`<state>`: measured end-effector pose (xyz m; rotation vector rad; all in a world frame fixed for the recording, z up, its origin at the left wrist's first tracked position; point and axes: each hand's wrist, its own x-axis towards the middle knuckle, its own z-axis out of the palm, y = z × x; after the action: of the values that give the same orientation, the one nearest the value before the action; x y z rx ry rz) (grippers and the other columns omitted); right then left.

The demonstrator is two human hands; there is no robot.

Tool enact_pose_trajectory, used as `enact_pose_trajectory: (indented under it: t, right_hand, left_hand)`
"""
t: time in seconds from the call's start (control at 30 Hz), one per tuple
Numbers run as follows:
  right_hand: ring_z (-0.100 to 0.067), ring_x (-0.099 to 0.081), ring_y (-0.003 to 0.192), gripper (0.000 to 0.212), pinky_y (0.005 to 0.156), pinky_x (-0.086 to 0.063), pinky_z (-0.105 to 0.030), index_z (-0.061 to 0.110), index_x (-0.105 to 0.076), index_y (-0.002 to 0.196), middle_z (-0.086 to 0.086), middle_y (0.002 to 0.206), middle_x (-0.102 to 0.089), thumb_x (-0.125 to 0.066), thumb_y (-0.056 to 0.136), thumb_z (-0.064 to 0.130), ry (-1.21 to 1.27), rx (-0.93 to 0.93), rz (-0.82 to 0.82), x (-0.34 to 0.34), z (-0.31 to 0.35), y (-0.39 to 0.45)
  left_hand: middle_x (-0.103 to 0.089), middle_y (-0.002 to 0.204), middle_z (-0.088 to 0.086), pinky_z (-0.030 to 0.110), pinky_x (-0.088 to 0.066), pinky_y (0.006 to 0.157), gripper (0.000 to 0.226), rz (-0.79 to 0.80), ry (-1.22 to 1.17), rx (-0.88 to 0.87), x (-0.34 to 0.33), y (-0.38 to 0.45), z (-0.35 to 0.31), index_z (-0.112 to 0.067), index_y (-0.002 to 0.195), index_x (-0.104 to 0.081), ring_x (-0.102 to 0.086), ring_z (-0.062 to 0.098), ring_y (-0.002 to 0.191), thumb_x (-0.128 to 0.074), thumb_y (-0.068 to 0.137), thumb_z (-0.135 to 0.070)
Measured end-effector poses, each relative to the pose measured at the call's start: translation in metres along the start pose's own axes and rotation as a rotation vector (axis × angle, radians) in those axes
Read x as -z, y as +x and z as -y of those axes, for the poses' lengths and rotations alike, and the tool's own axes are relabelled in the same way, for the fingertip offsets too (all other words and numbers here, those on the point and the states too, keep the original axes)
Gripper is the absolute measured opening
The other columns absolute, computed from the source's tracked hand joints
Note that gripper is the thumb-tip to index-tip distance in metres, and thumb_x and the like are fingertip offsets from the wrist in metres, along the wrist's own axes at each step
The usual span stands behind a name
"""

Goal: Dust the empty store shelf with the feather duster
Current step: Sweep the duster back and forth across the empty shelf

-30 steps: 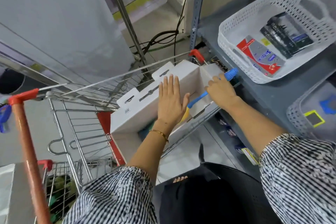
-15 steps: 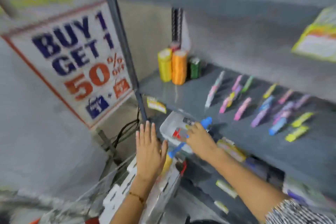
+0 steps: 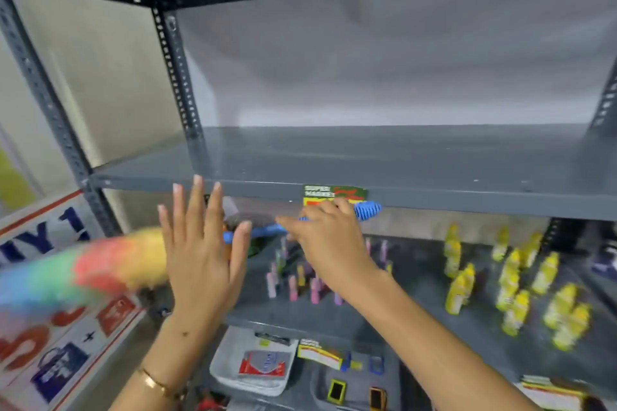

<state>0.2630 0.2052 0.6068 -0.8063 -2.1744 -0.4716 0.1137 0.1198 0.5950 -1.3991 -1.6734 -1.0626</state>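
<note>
Two hands up | right hand [image 3: 329, 237] grips feather duster [image 3: 83, 264] handle, head trailing left | left hand [image 3: 200, 243] splayed

The empty shelf [image 3: 400, 160] lies at the top, with a label [image 3: 335, 194] on its front edge. Just before this edge, the right hand [image 3: 329, 240] holds the feather duster [image 3: 83, 264], whose head reaches far to the left, behind the left hand [image 3: 200, 253]. On the shelf below stand bottles [image 3: 514, 280] at the right. Lower still lies a basket [image 3: 253, 364].
</note>
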Motion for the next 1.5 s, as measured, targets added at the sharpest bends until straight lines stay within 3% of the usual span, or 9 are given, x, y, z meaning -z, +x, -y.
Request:
enact_pose_trajectory:
  t: [0.1,0.23,0.5,0.63,0.83,1.0,1.23,1.4,1.5]
  right_hand:
    - [-0.023,-0.063,0.055,0.034,0.068,-0.033,-0.032,0.033,-0.076,0.087,0.004,0.058,-0.068,-0.044,0.075,0.03,0.013,-0.132,-0.1,0.038,-0.03,0.003]
    - [-0.03,-0.064,0.091,0.032,0.079,-0.042,-0.037,0.035,-0.061,0.122,-0.005,0.093,-0.072,-0.052,0.091,0.033,-0.031,-0.314,0.075,0.089,-0.072,-0.005]
    - [-0.032,-0.061,0.107,0.038,0.082,-0.049,-0.038,0.038,-0.045,0.136,-0.007,0.118,-0.067,-0.038,0.099,0.036,-0.303,-0.747,0.154,0.172,-0.127,-0.052]
    - [-0.037,-0.061,0.105,0.033,0.084,-0.049,-0.042,0.033,-0.053,0.13,-0.013,0.117,-0.067,-0.041,0.099,0.03,-0.393,-0.947,0.11,0.215,-0.142,-0.08]
    - [-0.035,-0.058,0.08,0.031,0.058,-0.037,-0.03,0.022,-0.059,0.123,-0.018,0.09,-0.063,-0.04,0.099,0.019,-0.579,-1.259,0.074,0.261,-0.158,-0.122]
    - [-0.035,-0.058,0.087,0.026,0.071,-0.035,-0.035,0.004,-0.059,0.115,-0.021,0.096,-0.062,-0.042,0.096,0.01,-0.626,-1.514,0.177,0.268,-0.164,-0.131]
    - [-0.031,-0.049,0.075,0.022,0.068,-0.036,-0.034,-0.003,-0.059,0.104,-0.012,0.07,-0.049,-0.044,0.094,0.011,-0.589,-1.504,0.265,0.261,-0.157,-0.13]
    - [-0.034,-0.056,0.083,0.028,0.068,-0.04,-0.034,0.0,-0.059,0.111,-0.02,0.094,-0.062,-0.046,0.091,0.013,-0.566,-1.327,0.312,0.25,-0.143,-0.113]
    - [-0.029,-0.05,0.07,0.032,0.059,-0.036,-0.031,0.009,-0.061,0.115,-0.009,0.078,-0.051,-0.042,0.09,0.013,-0.539,-1.178,0.401,0.235,-0.133,-0.098]
  left_hand:
    - [-0.032,0.147,0.023,0.046,-0.006,0.114,0.061,-0.099,-0.029,-0.078,-0.004,0.031,-0.031,0.001,0.138,-0.039,-0.018,0.039,0.139,-0.027,0.1,-0.045]
    - [-0.03,0.147,0.026,0.047,-0.006,0.114,0.061,-0.115,-0.102,-0.16,-0.038,0.057,-0.06,0.003,0.139,-0.038,-0.02,0.042,0.138,-0.027,0.1,-0.044]
    - [-0.036,0.143,0.03,0.054,-0.016,0.11,0.064,0.166,-0.146,-0.238,-0.13,0.058,-0.117,0.007,0.134,-0.044,-0.03,0.047,0.132,-0.033,0.095,-0.043]
    - [-0.042,0.139,0.03,0.055,-0.018,0.109,0.064,0.207,-0.151,-0.23,-0.15,0.053,-0.125,0.008,0.129,-0.049,-0.035,0.047,0.13,-0.024,0.099,-0.043]
    - [-0.04,0.142,0.026,0.044,0.0,0.114,0.065,0.227,-0.204,-0.216,-0.15,0.054,-0.124,0.006,0.131,-0.048,-0.028,0.041,0.135,-0.023,0.097,-0.043]
    - [-0.038,0.144,0.026,0.042,0.003,0.114,0.067,0.277,-0.213,-0.212,-0.144,0.055,-0.123,0.006,0.133,-0.046,-0.025,0.041,0.136,-0.021,0.097,-0.045]
    - [-0.036,0.144,0.027,0.048,-0.004,0.113,0.064,0.321,-0.161,-0.223,-0.141,0.054,-0.125,0.005,0.133,-0.045,-0.023,0.042,0.137,-0.023,0.101,-0.046]
    - [-0.025,0.151,0.023,0.045,0.003,0.114,0.069,0.357,-0.137,-0.197,-0.14,0.053,-0.126,0.002,0.141,-0.036,-0.012,0.037,0.141,-0.016,0.097,-0.047]
    - [-0.024,0.151,0.023,0.046,0.002,0.114,0.07,0.362,-0.177,-0.196,-0.139,0.054,-0.125,0.003,0.141,-0.035,-0.011,0.037,0.142,-0.016,0.097,-0.049]
